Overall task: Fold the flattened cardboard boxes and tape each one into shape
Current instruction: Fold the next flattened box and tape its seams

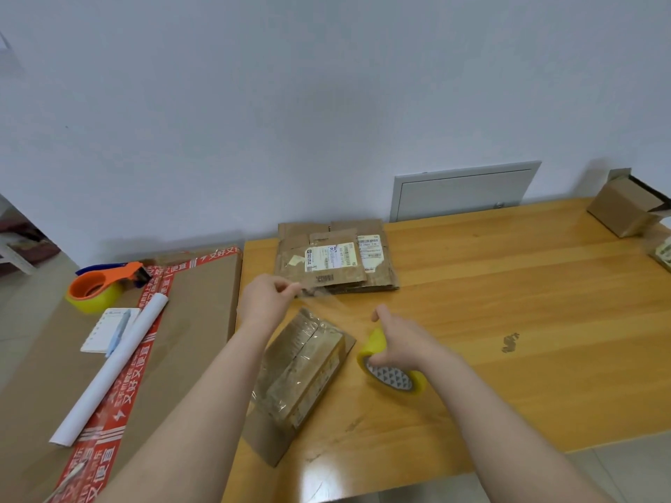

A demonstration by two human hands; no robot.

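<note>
While the left hand pinches the free end of a clear tape strip between its thumb and curled fingers, the right hand grips the yellow tape roll from above. The right fingers are wrapped round the rim and the thumb sticks up. The strip runs taut through the air from the left fingers to the roll, above the far end of the folded box.

That box lies on the worktop between the 2 forearms, just nearer the person than both sets of fingers. Its top flaps are closed and glossy with tape, and a loose flap lies flat at its near end. The roll sits low, just right of the box; whether it touches the worktop I cannot tell.

Just beyond the left fingers sits a stack of flattened boxes, with shipping labels on the upper ones. Well to the left of the left fingers, a large carton banded with red printed tape carries an orange tape dispenser, a notepad with a pen on it, and a white paper roll. Far to the right of the right fingers, near the worktop's back corner, stands 1 small open box.
</note>
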